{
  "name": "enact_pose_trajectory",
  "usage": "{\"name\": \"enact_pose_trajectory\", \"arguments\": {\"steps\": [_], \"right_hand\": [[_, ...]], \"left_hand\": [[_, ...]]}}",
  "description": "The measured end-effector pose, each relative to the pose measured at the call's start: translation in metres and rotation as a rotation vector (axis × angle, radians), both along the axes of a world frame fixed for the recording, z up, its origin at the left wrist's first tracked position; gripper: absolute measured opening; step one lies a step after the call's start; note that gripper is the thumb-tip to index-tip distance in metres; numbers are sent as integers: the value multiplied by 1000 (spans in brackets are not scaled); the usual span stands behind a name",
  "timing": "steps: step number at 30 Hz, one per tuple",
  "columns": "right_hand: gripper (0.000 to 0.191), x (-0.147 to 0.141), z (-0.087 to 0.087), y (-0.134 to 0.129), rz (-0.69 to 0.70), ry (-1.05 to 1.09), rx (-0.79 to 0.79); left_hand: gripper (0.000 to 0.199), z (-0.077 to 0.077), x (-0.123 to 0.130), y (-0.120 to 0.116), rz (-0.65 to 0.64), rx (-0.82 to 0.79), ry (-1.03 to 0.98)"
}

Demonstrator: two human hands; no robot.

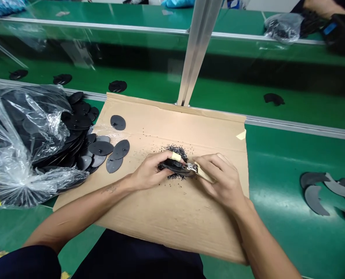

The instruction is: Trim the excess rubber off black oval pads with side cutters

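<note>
My left hand grips a black plastic disc by its edge, tilted over the cardboard sheet. Yellow tape wraps one of its fingertips. In my right hand is a pair of nippers with pale handles, its metal jaws right at the disc's edge. Whether the jaws are closed on the plastic I cannot tell. Beneath both hands lies a pile of small black plastic bits. Several loose oval discs rest on the cardboard to the left of my left hand.
A clear plastic bag spills many black discs at the left. Curved black pieces lie on the green table at the right. A metal post rises behind the cardboard. Spaced discs lie on the green surface beyond. A person's arm shows at top right.
</note>
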State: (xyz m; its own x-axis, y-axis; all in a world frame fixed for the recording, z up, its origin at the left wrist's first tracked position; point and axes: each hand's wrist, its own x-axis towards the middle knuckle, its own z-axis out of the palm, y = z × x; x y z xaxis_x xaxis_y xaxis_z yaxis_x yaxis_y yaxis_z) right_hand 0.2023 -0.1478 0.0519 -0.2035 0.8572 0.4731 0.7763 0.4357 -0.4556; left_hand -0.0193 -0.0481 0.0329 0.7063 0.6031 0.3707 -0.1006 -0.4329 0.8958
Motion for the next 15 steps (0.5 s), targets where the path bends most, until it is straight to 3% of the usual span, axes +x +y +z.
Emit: {"name": "enact_pose_trajectory", "arguments": {"steps": [15], "right_hand": [[21,-1,1,-3,-73,-219,78]], "left_hand": [[25,-4,4,-5,-67,-226,-25]]}}
